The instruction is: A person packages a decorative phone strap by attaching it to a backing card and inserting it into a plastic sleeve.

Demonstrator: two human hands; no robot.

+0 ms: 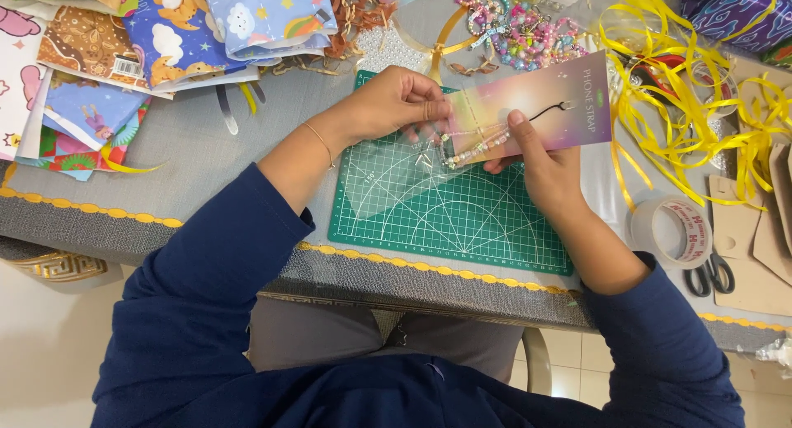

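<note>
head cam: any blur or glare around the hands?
Head view: light even and soft, shadows faint. The left hand and right hand are sharp; the clear sleeve over the cutting mat gives a pale sheen. The beaded strap is slightly soft.

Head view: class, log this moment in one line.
left hand: grips clear plastic sleeve | right hand: holds pink backing card | beaded strap: on card

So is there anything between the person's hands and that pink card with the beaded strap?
Nothing visible. Both hands already hold the pink card: the left hand grips its left end, by the clear sleeve, and the right hand holds it from below, thumb beside the beaded strap, over the green cutting mat.
</note>
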